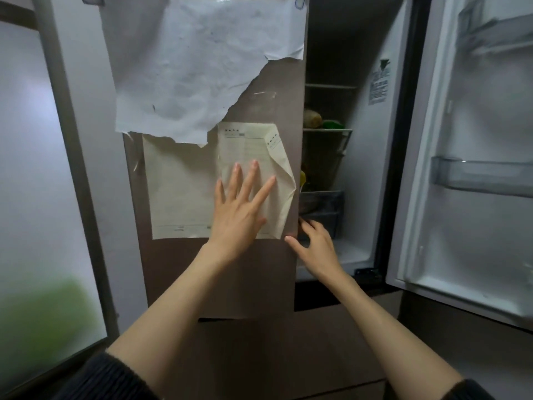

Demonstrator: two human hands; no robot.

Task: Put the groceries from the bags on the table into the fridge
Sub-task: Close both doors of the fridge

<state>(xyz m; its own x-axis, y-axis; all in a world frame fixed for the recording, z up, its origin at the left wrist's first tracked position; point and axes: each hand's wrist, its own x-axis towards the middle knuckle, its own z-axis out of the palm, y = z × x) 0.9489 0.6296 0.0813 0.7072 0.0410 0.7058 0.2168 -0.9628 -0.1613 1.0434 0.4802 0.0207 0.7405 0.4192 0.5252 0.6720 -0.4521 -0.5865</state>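
Note:
I face a brown fridge. Its left door is closed and covered with a torn white sheet and a yellowed paper. My left hand lies flat on that door, fingers straight and spread over the yellowed paper. My right hand hooks its fingers round the door's right edge, thumb on the front face. The right door stands wide open. Inside the dim fridge compartment a pale vegetable and something green sit on a shelf. No bags or table are in view.
The open right door carries clear door bins and juts toward me on the right. A clear drawer sits low inside the fridge. Frosted glass panels stand to the left, with a blurred green shape behind them. Lower fridge drawers lie below my arms.

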